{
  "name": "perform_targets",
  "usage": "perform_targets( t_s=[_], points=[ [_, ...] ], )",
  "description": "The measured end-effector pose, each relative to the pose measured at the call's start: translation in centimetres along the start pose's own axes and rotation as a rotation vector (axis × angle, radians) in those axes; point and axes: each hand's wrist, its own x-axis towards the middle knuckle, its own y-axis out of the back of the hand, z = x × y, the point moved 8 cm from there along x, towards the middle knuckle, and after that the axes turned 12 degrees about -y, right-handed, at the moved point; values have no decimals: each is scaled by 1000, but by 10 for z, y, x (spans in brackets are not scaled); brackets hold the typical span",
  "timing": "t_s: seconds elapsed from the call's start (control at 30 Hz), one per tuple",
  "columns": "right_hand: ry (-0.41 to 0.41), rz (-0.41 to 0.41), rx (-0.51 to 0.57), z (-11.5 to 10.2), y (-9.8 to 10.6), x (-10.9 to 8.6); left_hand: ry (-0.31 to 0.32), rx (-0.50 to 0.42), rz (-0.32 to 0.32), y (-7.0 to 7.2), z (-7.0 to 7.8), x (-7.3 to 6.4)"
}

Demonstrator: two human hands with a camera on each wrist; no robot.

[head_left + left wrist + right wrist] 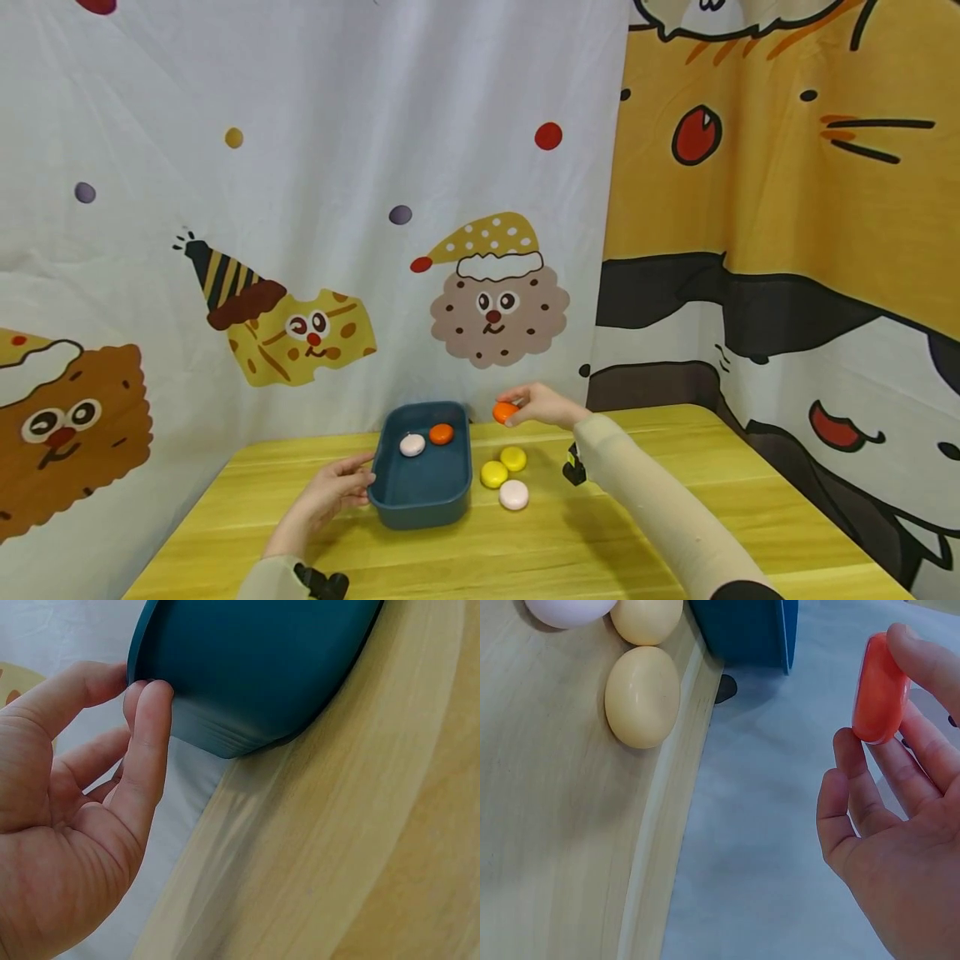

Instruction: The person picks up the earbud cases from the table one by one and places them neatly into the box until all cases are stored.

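My right hand [543, 406] pinches a glossy orange rounded disc [883, 694] between thumb and fingers, raised over the table's far side, just right of the bin. My left hand [333, 493] holds the left wall of a dark blue rectangular bin [422, 512], fingertips at its rim in the left wrist view. Inside the bin lie a pale pink disc [412, 445] and another orange disc [441, 434], side by side. Right of the bin, two yellow discs [494, 475] and a pale pink disc [513, 495] sit close together on the table.
The wood-grain table [615, 533] ends at a hanging cloth [337, 167] printed with cartoon snacks. A second, orange cartoon cloth [787, 200] hangs at the right. In the right wrist view, the table's far edge runs beside a yellow disc [643, 697].
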Motion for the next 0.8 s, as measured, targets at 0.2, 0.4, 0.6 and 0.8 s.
perform_targets(
  t_s=[0.2, 0.4, 0.6, 0.8],
  points=[
    [-15, -2, 21, -4, -2, 3, -13, -7, -11, -1, 2, -2],
    [-17, 18, 22, -3, -4, 8, -10, -4, -14, -2, 2, -2],
    [-18, 29, -23, -6, -8, 12, -8, -8, -24, -3, 3, -1],
    [-34, 31, -32, -13, -12, 11, 5, -1, -14, -1, 2, -1]
  ],
)
